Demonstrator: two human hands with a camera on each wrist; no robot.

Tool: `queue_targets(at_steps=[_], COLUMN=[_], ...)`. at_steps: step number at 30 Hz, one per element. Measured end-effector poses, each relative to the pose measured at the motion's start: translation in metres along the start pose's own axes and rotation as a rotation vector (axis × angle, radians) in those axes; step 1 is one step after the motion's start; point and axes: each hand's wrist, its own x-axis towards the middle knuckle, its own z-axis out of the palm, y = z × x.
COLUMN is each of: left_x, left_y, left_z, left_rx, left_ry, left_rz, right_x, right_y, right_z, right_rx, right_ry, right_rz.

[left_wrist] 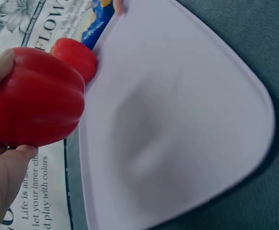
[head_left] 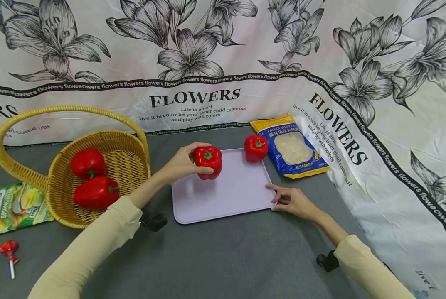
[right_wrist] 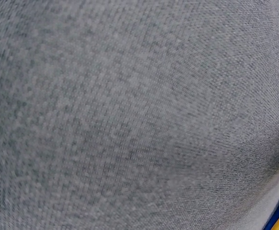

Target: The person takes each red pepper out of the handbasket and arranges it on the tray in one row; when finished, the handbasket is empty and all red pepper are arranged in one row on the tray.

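Observation:
My left hand (head_left: 185, 164) grips a glossy red bell pepper (head_left: 208, 162), thumb on the near side, above the left part of a pale lilac tray (head_left: 230, 195). In the left wrist view the held bell pepper (left_wrist: 36, 96) hangs over the tray's edge side, its shadow on the tray. A second red bell pepper (head_left: 256, 148) sits at the tray's back right corner. My right hand (head_left: 291, 202) holds the tray's front right corner between thumb and fingers. Only grey cloth and a sliver of packet show in the right wrist view.
A yellow wicker basket (head_left: 133, 155) with a tall handle stands at left, holding two red bell peppers (head_left: 95, 193). Beside it lie a green packet (head_left: 17, 207) and a red lollipop (head_left: 8, 248). A blue and yellow orecchiette bag (head_left: 291, 147) lies behind the tray's right side.

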Motion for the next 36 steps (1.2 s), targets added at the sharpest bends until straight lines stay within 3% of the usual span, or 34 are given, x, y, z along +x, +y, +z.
queue_targets(at_steps=[9,20,26,36], left_x=[0.021,0.044,0.056,0.070], left_y=[-0.012,-0.026,-0.026,-0.025], left_z=[0.013,0.016,0.015,0.018], left_rx=[-0.057,-0.083,-0.062,-0.043], left_ry=[-0.002,0.093,0.129,0.120], left_rz=[-0.043,-0.027,-0.056,-0.080], right_x=[-0.001,-0.001,0.000,-0.002], right_y=[0.003,0.003,0.004,0.004], right_z=[0.000,0.000,-0.002,-0.002], right_rx=[0.009,0.030,0.038,0.071], right_ry=[0.001,-0.011,-0.011,-0.010], right_rz=[-0.018,-0.009,-0.012,0.029])
